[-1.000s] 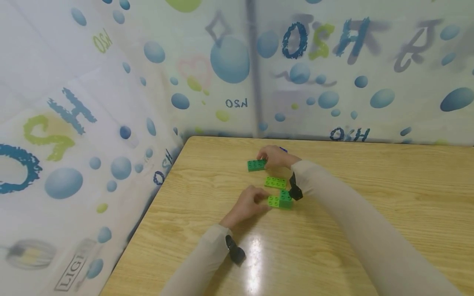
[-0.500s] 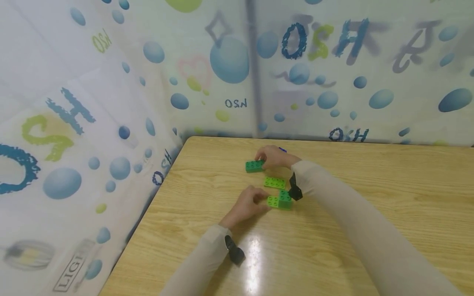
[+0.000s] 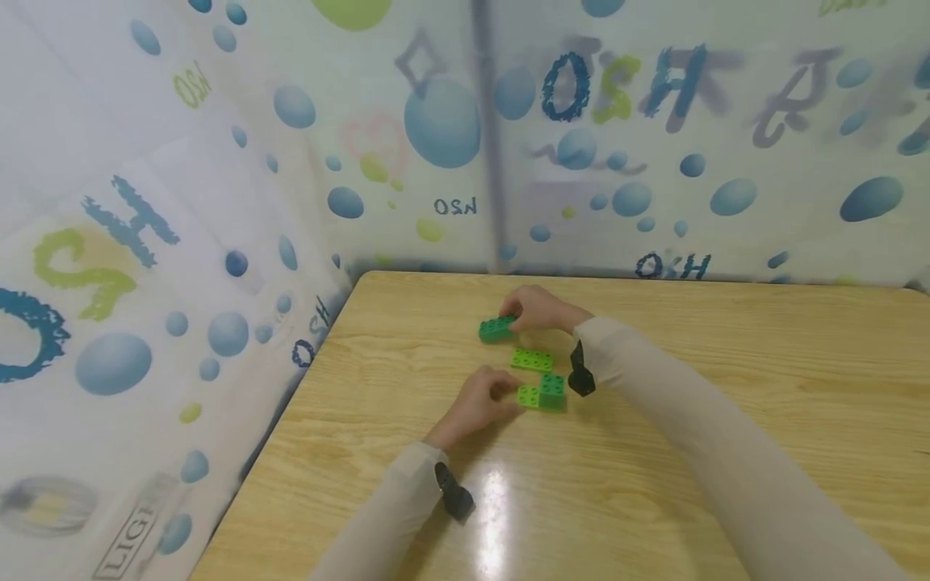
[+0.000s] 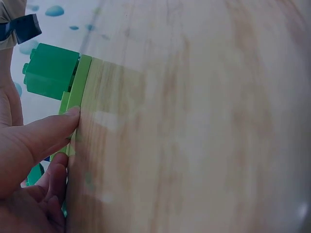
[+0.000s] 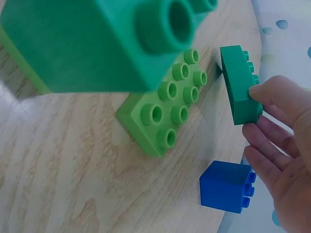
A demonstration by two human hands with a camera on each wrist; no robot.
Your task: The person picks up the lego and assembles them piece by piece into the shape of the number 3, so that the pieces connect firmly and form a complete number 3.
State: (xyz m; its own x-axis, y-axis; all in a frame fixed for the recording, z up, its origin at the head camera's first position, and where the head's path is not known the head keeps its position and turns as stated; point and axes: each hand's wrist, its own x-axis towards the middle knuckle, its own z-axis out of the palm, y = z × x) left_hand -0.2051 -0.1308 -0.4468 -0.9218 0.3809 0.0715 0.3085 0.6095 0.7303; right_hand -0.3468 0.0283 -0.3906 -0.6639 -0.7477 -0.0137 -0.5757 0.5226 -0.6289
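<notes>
The right hand [image 3: 534,308] holds the dark green brick [image 3: 496,327] toward the far left corner of the worktop [image 3: 726,420]. Its grip is closed on the brick's right end, thumb on one long side and fingers on the other. In the right wrist view the brick [image 5: 239,85] looks tilted up on its edge, so it is probably partly off the wood. The left hand [image 3: 475,403] rests nearer the person, with its fingers [image 4: 46,133] pressed against the left end of the light green plate [image 3: 529,394], which carries a dark green block [image 3: 552,390] on its right end — a steadying touch, not a full grip, and how far its other fingers curl cannot be told.

To do this well, I would keep the pinch low on the brick's sides so the studs stay uncovered, and keep the left fingers firm so the stack does not slide.

A loose light green brick [image 3: 531,360] lies between the two hands, close to both, so any carry should go over it. A small blue block [image 5: 227,187] sits just beside the right fingers, hidden from the head camera. The far edge and the patterned curtain [image 3: 218,202] are near — the open room lies toward the right edge and the near edge.
</notes>
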